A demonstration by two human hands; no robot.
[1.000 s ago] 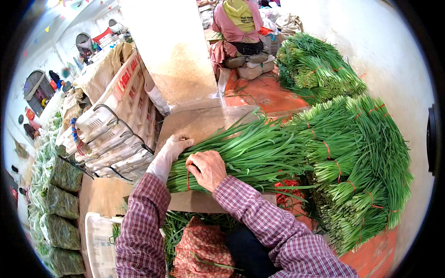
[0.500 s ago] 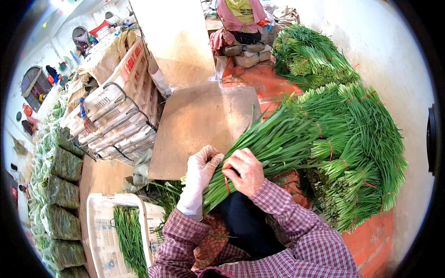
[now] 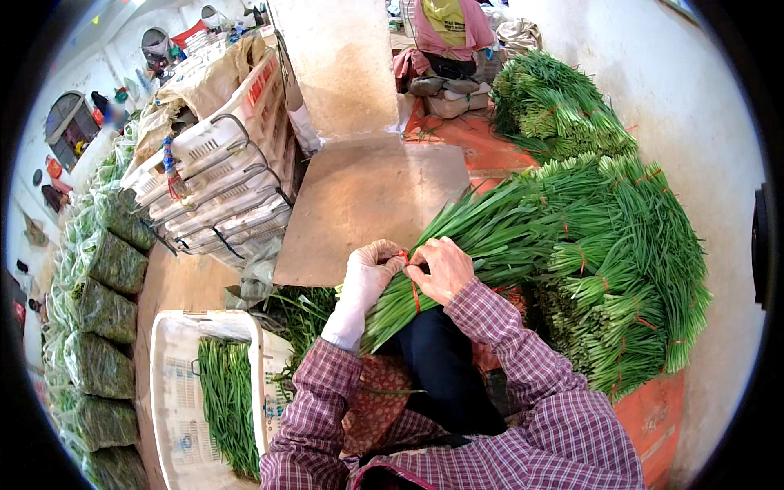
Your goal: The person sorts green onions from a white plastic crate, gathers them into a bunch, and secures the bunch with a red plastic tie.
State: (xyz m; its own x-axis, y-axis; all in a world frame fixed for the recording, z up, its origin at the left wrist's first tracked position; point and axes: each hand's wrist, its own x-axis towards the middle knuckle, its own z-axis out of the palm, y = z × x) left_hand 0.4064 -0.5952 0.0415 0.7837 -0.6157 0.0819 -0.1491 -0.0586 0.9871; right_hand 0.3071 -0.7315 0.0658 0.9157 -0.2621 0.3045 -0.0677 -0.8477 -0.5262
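Note:
A long bunch of green chives [image 3: 482, 233] lies slanted across my lap, its pale stem ends at lower left and its leaves reaching up to the right. A thin red tie [image 3: 416, 296] runs round the stems. My left hand [image 3: 367, 278], in a whitish glove, pinches the tie at the top of the bunch. Right beside it, my bare right hand [image 3: 443, 269] is closed with thumb and forefinger on the same tie. The fingertips of both hands nearly meet there. Whether the tie is knotted or twisted is too small to tell.
A large pile of red-tied chive bunches [image 3: 645, 245] stands at right, with another pile [image 3: 559, 102] behind it. A white plastic basket [image 3: 163, 392] holding greens is at lower left. Stacked white crates [image 3: 220, 163], bagged greens [image 3: 106, 314] and a brown board [image 3: 367, 212] lie beyond.
My right hand's fingers have come up to the left fingertips and now pinch the tie. Before, they were curled over the bunch, slightly apart from the left hand. The view has shifted a little.

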